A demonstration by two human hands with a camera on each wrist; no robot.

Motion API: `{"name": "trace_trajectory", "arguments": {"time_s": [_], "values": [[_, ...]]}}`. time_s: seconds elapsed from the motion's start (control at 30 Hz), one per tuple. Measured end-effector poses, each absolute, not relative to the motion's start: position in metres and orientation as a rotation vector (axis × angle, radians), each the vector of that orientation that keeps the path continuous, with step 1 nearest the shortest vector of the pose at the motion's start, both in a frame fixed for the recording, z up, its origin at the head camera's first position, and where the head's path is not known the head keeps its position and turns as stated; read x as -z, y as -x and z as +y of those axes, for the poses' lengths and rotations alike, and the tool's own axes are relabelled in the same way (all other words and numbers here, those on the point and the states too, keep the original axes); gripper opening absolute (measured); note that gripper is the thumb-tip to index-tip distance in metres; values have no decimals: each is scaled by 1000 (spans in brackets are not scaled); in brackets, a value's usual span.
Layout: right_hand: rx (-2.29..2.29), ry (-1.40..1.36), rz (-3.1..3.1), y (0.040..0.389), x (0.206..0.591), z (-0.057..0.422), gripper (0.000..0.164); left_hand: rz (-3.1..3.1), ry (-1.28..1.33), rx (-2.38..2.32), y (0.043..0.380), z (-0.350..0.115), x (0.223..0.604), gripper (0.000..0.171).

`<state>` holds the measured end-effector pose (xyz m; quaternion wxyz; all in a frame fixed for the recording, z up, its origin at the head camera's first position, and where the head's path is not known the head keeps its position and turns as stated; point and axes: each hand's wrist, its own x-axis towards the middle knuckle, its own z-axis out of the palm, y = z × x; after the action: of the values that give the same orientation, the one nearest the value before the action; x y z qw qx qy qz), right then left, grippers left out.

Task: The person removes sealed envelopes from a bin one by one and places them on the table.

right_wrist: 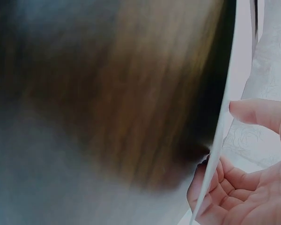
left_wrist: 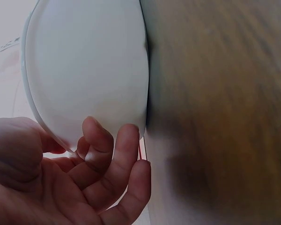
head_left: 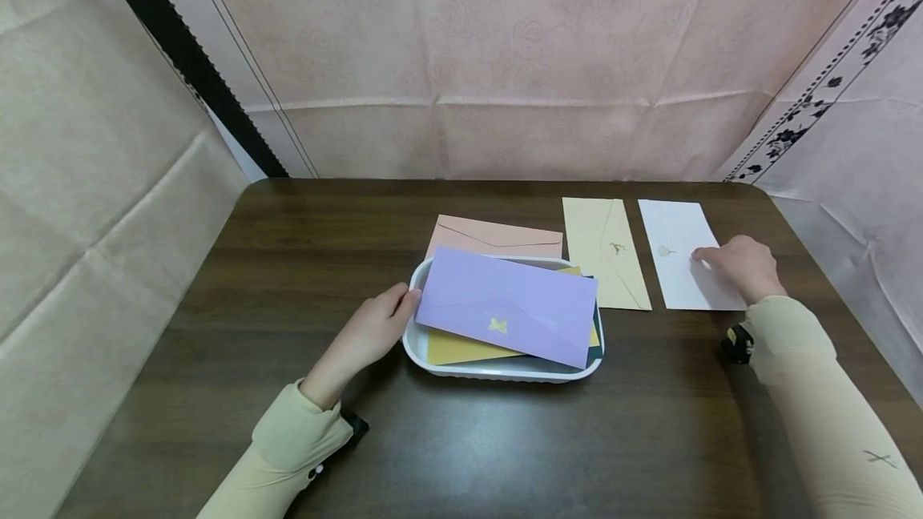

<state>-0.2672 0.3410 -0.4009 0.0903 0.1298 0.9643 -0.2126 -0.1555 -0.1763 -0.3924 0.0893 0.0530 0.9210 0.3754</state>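
My left hand [head_left: 380, 322] grips the left end of a white plastic tray [head_left: 505, 376]; in the left wrist view its thumb is at the rim and fingers curl against the outer wall [left_wrist: 89, 61]. On the tray lies a lavender envelope [head_left: 508, 295] with a gold emblem, over a yellow envelope [head_left: 461, 349] and a mostly hidden dark green one [head_left: 594, 352]. At the right, my right hand [head_left: 743, 267] pinches the right edge of a white envelope [head_left: 674, 251]. The right wrist view shows this envelope [right_wrist: 218, 136] edge-on, between thumb and curled fingers.
Behind the tray is a pink envelope [head_left: 497, 237], its lower part hidden. A cream envelope [head_left: 602, 251] lies between tray and white envelope. Everything is on a dark wooden table [head_left: 288, 263], with pale cloth [head_left: 505, 62] hanging around it.
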Motion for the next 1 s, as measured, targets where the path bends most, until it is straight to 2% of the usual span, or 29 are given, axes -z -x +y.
{"name": "trace_trajectory", "arguments": {"time_s": [0.3, 1.0], "values": [[645, -403, 2862, 268, 403, 339, 78, 2729, -138, -1117, 156, -177, 393, 33], [625, -434, 2844, 271, 403, 334, 72, 2739, -133, -1103, 157, -176, 393, 32]]}}
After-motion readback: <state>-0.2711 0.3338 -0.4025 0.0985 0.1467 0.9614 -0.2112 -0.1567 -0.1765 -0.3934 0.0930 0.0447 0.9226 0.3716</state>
